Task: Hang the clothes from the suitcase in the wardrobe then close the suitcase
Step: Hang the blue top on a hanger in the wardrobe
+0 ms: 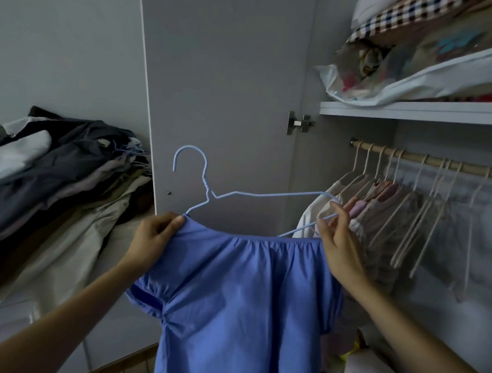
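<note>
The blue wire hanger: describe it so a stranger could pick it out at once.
Start at the open wardrobe door, the grey panel left of the wooden rail. In front of it hangs a blue top, held up by the left hand and right hand. The blue wire hanger rises from its neckline; unlike the cream hangers on the rail, it is blue and off the rail.
</note>
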